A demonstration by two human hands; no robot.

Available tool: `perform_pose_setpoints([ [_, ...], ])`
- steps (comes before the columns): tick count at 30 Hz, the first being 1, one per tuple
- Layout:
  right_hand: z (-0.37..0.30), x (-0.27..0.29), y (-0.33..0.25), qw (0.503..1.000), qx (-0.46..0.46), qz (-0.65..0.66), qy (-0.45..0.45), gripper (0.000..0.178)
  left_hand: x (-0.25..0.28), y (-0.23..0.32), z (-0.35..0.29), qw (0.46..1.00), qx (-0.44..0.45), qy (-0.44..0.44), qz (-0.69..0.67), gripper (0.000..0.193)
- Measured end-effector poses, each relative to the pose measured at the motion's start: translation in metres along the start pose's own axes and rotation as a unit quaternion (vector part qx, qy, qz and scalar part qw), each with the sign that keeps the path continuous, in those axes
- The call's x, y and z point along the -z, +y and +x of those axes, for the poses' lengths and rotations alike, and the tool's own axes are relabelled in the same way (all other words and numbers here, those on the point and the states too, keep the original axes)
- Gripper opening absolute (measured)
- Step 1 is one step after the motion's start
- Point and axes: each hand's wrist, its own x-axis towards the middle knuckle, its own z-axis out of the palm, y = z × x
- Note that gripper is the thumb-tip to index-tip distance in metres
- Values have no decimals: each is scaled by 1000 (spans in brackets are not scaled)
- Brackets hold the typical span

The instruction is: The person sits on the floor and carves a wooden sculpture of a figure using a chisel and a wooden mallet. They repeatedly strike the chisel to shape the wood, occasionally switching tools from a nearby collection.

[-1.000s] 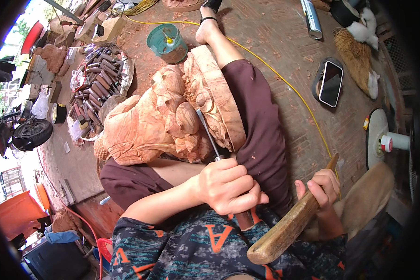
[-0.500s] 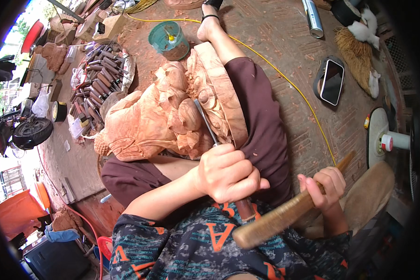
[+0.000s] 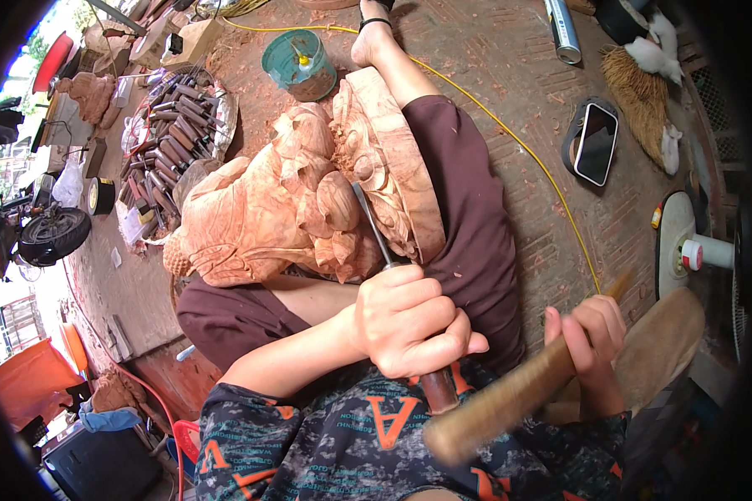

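My left hand (image 3: 414,321) is wrapped round the handle of a wood chisel (image 3: 376,221). Its steel blade points away from me, and the tip meets a carved wooden statue (image 3: 263,200) between the figure and the thick base. The statue lies on its side across my folded legs, its knobbly head to the left. In my right hand (image 3: 591,330) is a wooden mallet (image 3: 510,401), gripped by the narrow part. The mallet's thick end, smeared by motion, is close to the butt of the chisel handle; whether they touch I cannot tell.
Several wooden-handled chisels (image 3: 171,146) lie piled at the left. Beyond the statue stands a teal tub (image 3: 299,67) holding a yellow-tipped bottle. A yellow cord (image 3: 510,125) crosses the floor. To the right are a phone (image 3: 597,144), a straw broom (image 3: 635,104) and a fan base (image 3: 677,242).
The mallet's thick end has shifted slightly right and down, and my right hand moved a little with it. My left hand and the chisel keep nearly the same place on the statue.
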Motion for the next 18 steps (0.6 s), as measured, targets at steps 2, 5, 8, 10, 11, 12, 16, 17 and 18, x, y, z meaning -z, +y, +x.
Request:
perform_pose_setpoints([
  [2,-9,-1,5,998,16,53,35,52,-2,1,1,1000,1,2,8,26],
  [5,-20,-7,16,995,49,56,72,48,-7,2,0,1000,1,10,22,27],
  [8,-17,-7,13,999,19,-13,40,48,-11,1,-2,999,-3,13,31,28],
  [10,-22,-8,17,994,45,41,88,46,-10,1,0,999,0,18,28,28],
  [11,-25,-9,19,990,58,68,112,46,-9,0,1,999,-1,18,29,28],
  [12,-25,-12,22,986,72,63,137,45,-9,0,1,999,-2,18,30,28],
  [16,-13,-9,14,998,20,28,55,45,-8,-2,0,999,8,-2,43,28],
  [17,-16,-11,16,994,41,50,86,44,-7,-1,1,999,8,-3,43,27],
  [18,-20,-15,20,989,62,72,115,43,-8,0,1,999,9,-2,41,27],
])
